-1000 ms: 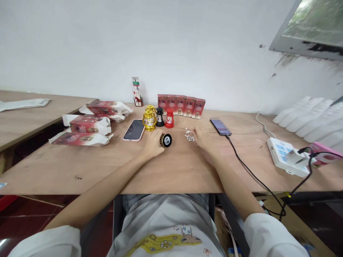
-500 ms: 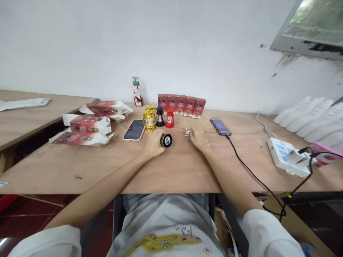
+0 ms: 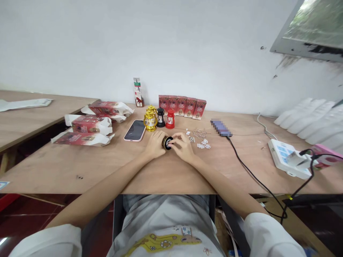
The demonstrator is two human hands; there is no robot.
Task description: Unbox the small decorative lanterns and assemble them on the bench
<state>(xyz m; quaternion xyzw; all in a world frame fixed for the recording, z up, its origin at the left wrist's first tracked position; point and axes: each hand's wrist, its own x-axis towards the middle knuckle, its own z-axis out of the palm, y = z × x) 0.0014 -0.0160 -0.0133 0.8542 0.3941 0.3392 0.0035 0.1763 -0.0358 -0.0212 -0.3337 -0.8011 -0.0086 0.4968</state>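
Observation:
My left hand [image 3: 155,144] is wrapped around a small lantern [image 3: 164,142] held on its side, its gold rim and round black underside turned to the right. Thumb and fingertips of my right hand [image 3: 184,147] pinch together at that underside; whatever they hold is too small to make out. Right of this hand lie several button cells [image 3: 192,139], white paper bits [image 3: 204,144] and a tangle of thin wire-like pieces [image 3: 199,133]. Behind my hands stand gold lanterns [image 3: 150,121], a black lantern [image 3: 160,117] and a red lantern [image 3: 170,119].
A phone [image 3: 134,130] lies left of the lanterns, beside opened red boxes [image 3: 91,124]. Closed red boxes [image 3: 181,106] line the wall near a small bottle-like pack [image 3: 138,93]. To the right are a cabled phone [image 3: 221,127], a power strip [image 3: 288,157] and white stacked pieces [image 3: 302,119].
My right hand has moved left from the small parts to the lantern's underside, uncovering the button cells and paper bits. My left hand still holds the lantern, its underside now tilted more to the right.

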